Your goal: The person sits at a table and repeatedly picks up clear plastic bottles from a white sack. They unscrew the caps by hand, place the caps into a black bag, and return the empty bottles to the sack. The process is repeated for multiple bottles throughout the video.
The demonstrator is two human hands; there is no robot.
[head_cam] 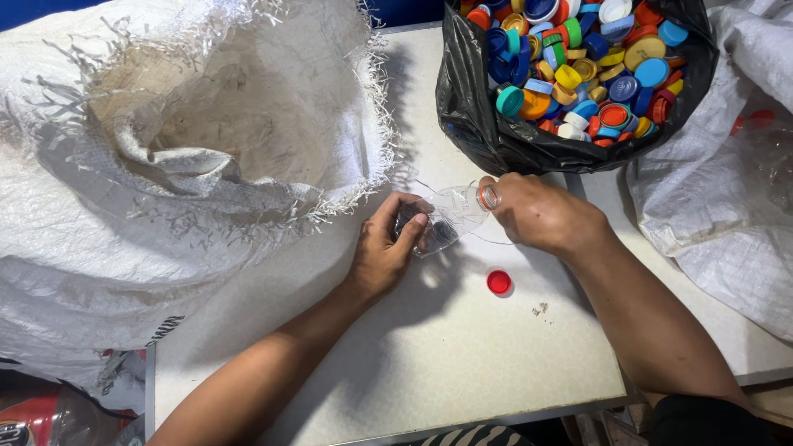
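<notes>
Clear plastic bottle (pixel 446 216), crushed and lying nearly flat, is held just above the white table (pixel 429 347) between both hands, near the middle of the tabletop. The left hand (pixel 387 248) wraps its fingers around the bottle's body, closed on it from the left side. The right hand (pixel 533 213) is curled around the bottle's neck, thumb and fingertips pinched at the open mouth, where a red ring shows. A red cap (pixel 498 282) lies by itself on the table just below the bottle, touching neither hand. Behind the right hand sits a black plastic bag (pixel 479 124) open at the top and heaped with bottle caps (pixel 578 66) in many colours. A large white woven sack (pixel 165 165) gapes open at the left, and another woven sack (pixel 735 206) lies at the right edge.
</notes>
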